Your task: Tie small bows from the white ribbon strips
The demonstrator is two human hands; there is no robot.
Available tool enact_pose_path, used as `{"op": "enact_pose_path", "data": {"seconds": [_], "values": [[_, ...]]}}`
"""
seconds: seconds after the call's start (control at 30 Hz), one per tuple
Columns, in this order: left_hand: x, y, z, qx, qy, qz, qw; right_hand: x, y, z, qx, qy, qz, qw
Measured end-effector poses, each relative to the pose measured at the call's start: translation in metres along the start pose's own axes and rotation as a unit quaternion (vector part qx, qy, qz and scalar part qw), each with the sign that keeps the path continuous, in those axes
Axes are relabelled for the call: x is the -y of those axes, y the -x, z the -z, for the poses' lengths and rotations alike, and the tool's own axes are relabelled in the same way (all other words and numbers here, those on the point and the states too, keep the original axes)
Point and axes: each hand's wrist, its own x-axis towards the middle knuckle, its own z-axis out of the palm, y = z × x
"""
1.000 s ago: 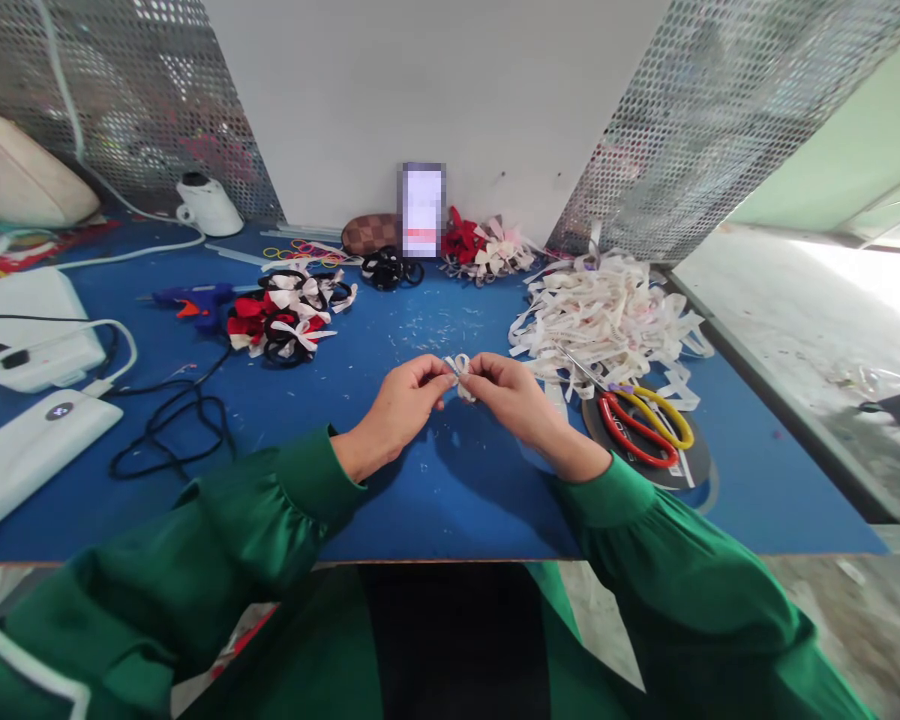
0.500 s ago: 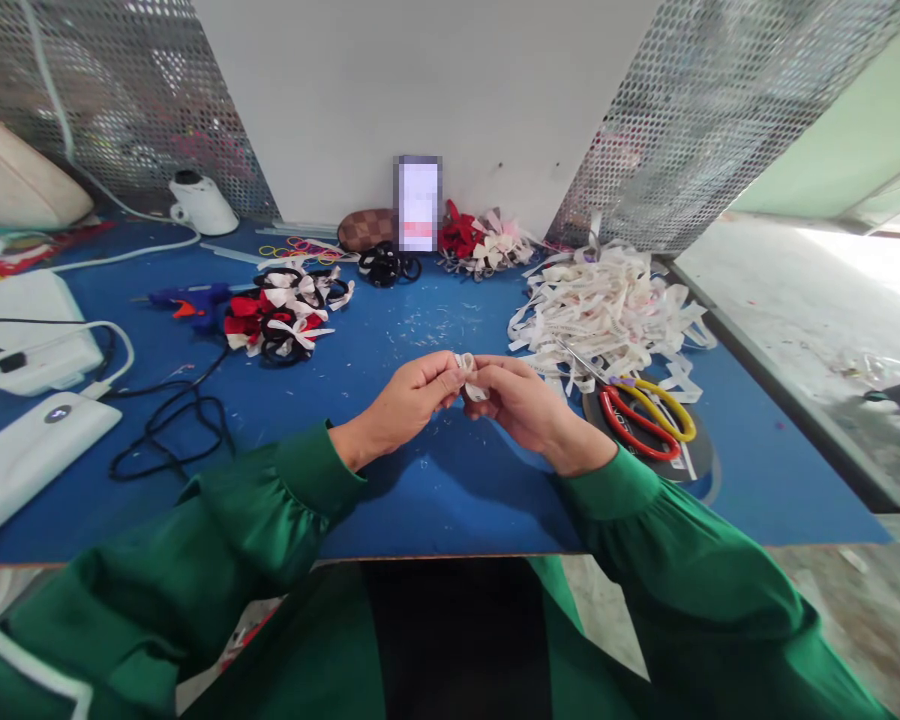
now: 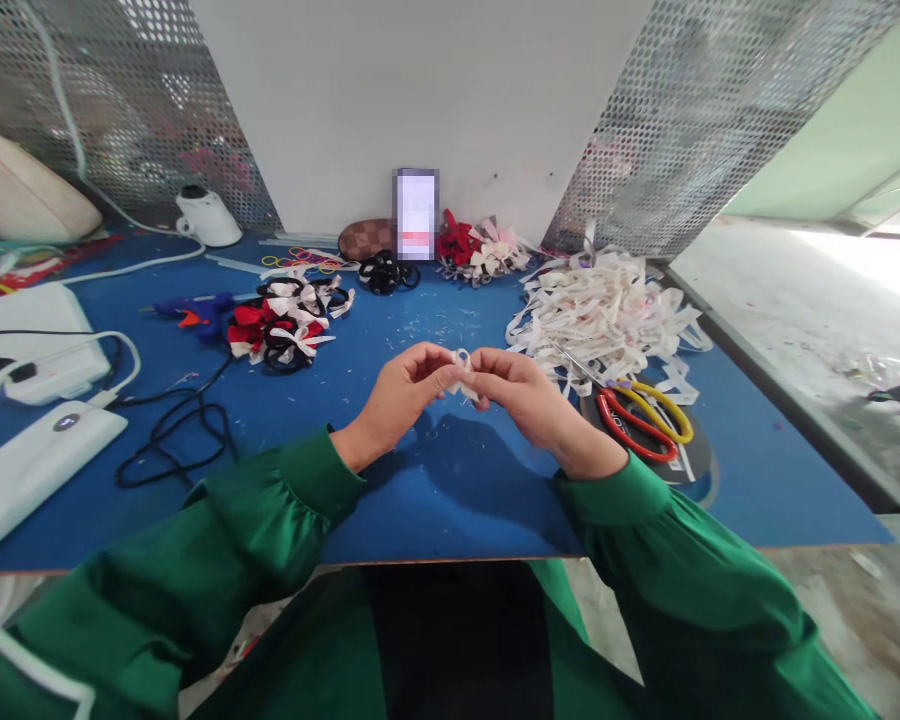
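Note:
A small looped white ribbon (image 3: 463,362) is pinched between my two hands above the middle of the blue table. My left hand (image 3: 409,390) grips its left side with thumb and fingers pressed together. On the other side my right hand (image 3: 516,395) holds it in a pinch, its thumb close to the left thumb. A large pile of white ribbons (image 3: 607,310) lies to the right. Scissors with red and yellow handles (image 3: 645,415) rest at the near edge of that pile, on a dark round spool.
Red, white and black bows (image 3: 289,320), a blue glue gun (image 3: 199,310) and a black cable lie left. A white power bank (image 3: 45,465) sits at the left front. A phone (image 3: 417,215) stands at the back, beside a checkered pouch (image 3: 366,240) and more bows (image 3: 484,248).
The ribbon has turned slightly between my fingers, with its loop now upright. My fingertips have shifted a little around it. The camera view has moved slightly.

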Motion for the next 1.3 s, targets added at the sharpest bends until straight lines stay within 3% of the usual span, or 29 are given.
{"op": "enact_pose_path", "data": {"seconds": [0.23, 0.37, 0.53, 0.77, 0.93, 1.17, 1.3], "values": [[-0.0033, 0.0025, -0.0021, -0.065, 0.059, 0.014, 0.996, 0.002, -0.0011, -0.0014, -0.007, -0.008, -0.011, 1.0], [-0.0031, 0.0028, -0.0026, -0.095, 0.119, 0.04, 0.988, 0.0004, 0.002, -0.0044, -0.062, 0.093, 0.06, 0.992], [-0.0022, 0.0035, -0.0024, -0.06, 0.138, 0.083, 0.985, -0.0015, 0.0067, -0.005, -0.097, 0.252, 0.149, 0.951], [0.0006, 0.0042, -0.0007, -0.026, 0.137, 0.09, 0.986, -0.0006, 0.0055, -0.0036, -0.104, 0.257, 0.148, 0.949], [-0.002, 0.0042, -0.0018, -0.017, 0.177, 0.109, 0.978, 0.0006, 0.0049, -0.0032, -0.1, 0.182, 0.122, 0.971], [-0.0002, 0.0046, -0.0035, -0.026, 0.125, 0.071, 0.989, 0.001, 0.0024, -0.0038, -0.083, 0.054, 0.056, 0.993], [-0.0002, 0.0042, -0.0045, -0.023, 0.109, 0.052, 0.992, 0.0011, 0.002, -0.0029, -0.03, -0.125, -0.068, 0.989]]}}
